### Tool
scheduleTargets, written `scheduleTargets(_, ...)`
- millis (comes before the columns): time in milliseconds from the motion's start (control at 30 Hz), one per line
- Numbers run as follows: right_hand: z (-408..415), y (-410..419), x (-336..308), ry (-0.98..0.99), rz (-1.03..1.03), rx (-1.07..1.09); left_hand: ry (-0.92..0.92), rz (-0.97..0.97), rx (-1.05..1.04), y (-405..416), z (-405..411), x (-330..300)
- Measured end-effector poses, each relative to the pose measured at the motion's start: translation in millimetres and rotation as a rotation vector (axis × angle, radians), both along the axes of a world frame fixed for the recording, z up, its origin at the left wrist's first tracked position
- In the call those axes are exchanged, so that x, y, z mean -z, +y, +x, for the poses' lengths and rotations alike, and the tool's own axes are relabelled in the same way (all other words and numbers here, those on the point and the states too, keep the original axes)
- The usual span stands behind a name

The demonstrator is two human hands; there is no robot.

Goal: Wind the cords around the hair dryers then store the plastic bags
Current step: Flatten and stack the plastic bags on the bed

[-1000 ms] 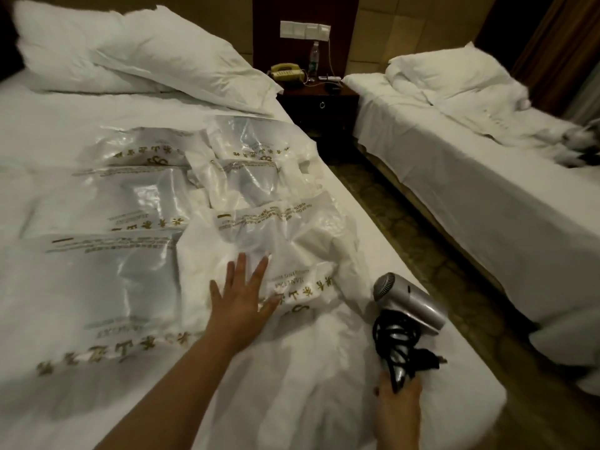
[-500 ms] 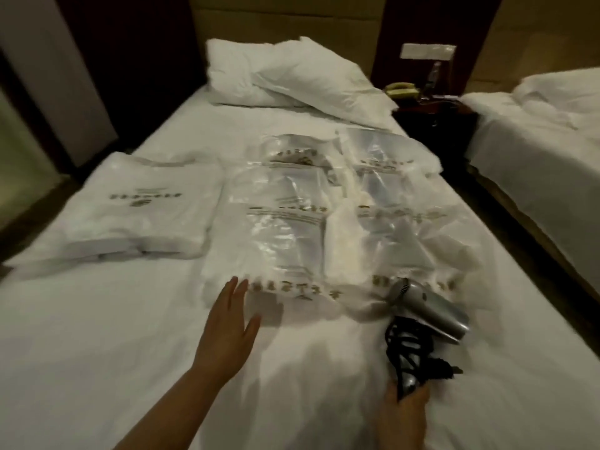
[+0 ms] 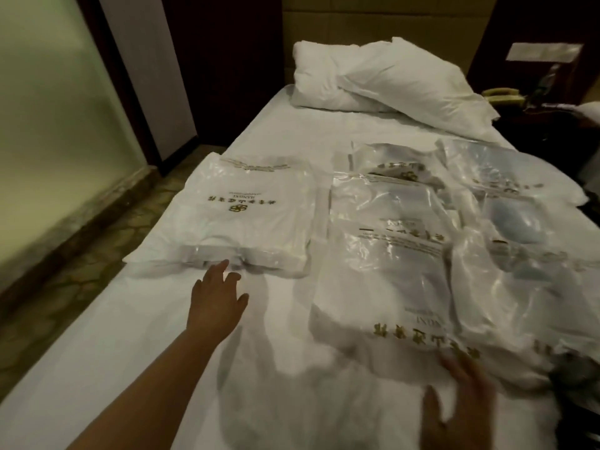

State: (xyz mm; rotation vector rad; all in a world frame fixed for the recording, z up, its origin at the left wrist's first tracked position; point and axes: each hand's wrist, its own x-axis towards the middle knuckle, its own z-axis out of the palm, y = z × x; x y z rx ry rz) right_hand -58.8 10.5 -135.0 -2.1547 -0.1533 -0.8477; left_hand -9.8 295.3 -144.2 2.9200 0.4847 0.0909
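Observation:
Several clear plastic bags [image 3: 399, 264] with gold lettering lie spread over the right half of the white bed [image 3: 130, 352]. A neat stack of white plastic bags [image 3: 250, 219] sits on the bed's left side. My left hand [image 3: 216, 302] reaches forward with fingers spread, its fingertips at the near edge of that stack. My right hand [image 3: 461, 401] is blurred at the lower right, fingers spread, holding nothing, just below the nearest clear bag. A dark blurred shape [image 3: 574, 375] at the right edge may be the hair dryer; I cannot tell.
Two white pillows [image 3: 383, 82] lie at the head of the bed. A dark nightstand with a telephone [image 3: 503, 95] stands at the far right. A frosted wall panel [image 3: 48, 125] and patterned floor [image 3: 81, 254] run along the bed's left side.
The view has swung left. My right hand has let go of the hair dryer and is now free. My left hand has moved left toward the stack of white bags.

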Motion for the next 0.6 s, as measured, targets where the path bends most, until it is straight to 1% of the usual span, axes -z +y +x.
scheduleTargets(33,6.9,17.5,10.7,0.086,0.059,-0.112,0.01,0.013,-0.003,5.7,12.2,4.0)
scheduleTargets(67,17.2,37.5,0.5,0.156,0.156,-0.219,0.017,0.041,-0.021,11.7,21.3,4.7)
scheduleTargets(100,25.0,66.2,-6.7,0.287,0.191,-0.306,0.014,0.077,-0.038,18.2,28.3,5.6)
scheduleTargets(133,39.1,94.1,-7.4,0.443,0.225,-0.384,0.002,0.11,-0.057,26.8,37.0,8.8)
scheduleTargets(200,71.9,134.8,-2.6,0.835,0.249,-0.486,-0.001,0.168,-0.092,40.5,49.7,12.6)
scheduleTargets(233,85.6,147.8,3.6,0.97,0.269,-0.502,0.012,0.187,-0.101,47.5,56.4,14.1)
scheduleTargets(267,94.2,161.3,1.7,1.062,0.307,-0.534,0.043,0.201,-0.104,53.8,63.7,14.4)
scheduleTargets(367,120.8,193.1,15.7,1.109,0.388,-0.555,0.144,0.321,-0.06,72.4,86.6,20.1)
scheduleTargets(433,129.8,203.0,17.1,1.127,0.453,-0.583,0.133,0.368,0.004,76.0,94.6,18.9)
scheduleTargets(467,131.6,205.4,19.1,1.117,0.475,-0.585,0.102,0.352,0.032,76.9,97.1,17.5)
scheduleTargets(500,132.9,205.3,21.8,1.067,0.485,-0.571,0.061,0.315,0.062,75.4,98.4,13.2)
scheduleTargets(600,129.2,198.2,26.9,0.876,0.412,-0.488,-0.022,0.185,0.208,68.7,91.3,-3.4)
